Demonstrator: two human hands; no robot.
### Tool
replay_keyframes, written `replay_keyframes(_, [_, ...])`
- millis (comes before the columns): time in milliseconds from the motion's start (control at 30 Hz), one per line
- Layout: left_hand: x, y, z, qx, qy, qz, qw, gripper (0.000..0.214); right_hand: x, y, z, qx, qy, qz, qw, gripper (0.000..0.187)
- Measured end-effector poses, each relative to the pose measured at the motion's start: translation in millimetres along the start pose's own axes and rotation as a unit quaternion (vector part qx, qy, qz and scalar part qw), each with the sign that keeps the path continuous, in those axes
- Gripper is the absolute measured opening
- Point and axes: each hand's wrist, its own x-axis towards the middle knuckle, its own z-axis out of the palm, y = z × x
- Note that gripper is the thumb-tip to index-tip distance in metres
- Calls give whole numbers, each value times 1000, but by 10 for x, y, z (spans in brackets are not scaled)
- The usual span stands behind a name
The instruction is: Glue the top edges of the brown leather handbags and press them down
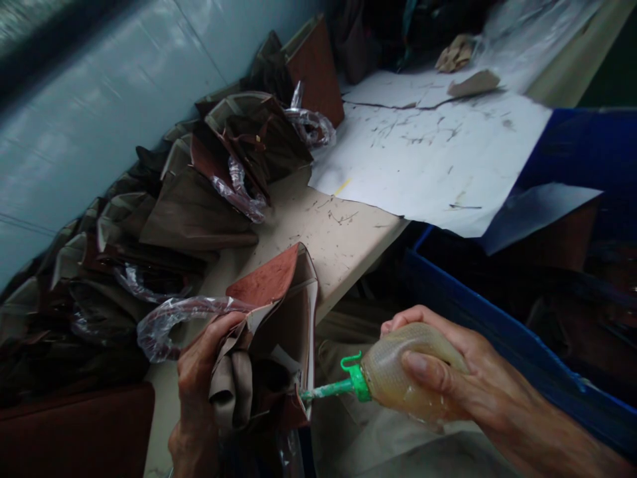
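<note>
My left hand is closed on the near left side of a brown handbag, whose mouth faces me. Its handle is wrapped in clear plastic and loops out past my fingers. In my right hand is a squeeze bottle of cloudy yellowish liquid, with my thumb pressing into its side. The bottle's green nozzle points left, and its whitish-smeared tip touches the bag's open edge. Part of the bag's inside lies in shadow.
Several similar bags stand in a row along the pale wall. A white sheet with dark marks covers the far table. To the right is a blue bin with dark items inside.
</note>
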Motion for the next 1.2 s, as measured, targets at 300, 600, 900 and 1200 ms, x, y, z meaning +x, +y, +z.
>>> replay_keyframes(300, [21,98,22,-14,37,2,999,21,0,-15,1,-8,31,-1,999,59])
replay_keyframes(600, [52,-37,51,-23,24,80,996,22,-26,30,20,-9,55,-3,998,58])
replay_keyframes(900, [65,-67,24,-15,-8,102,995,24,-26,90,-115,26,-12,14,1000,56])
replay_keyframes(1200, [-230,-134,-170,187,-49,179,965,40,338,-337,-307,255,-26,35,966,48])
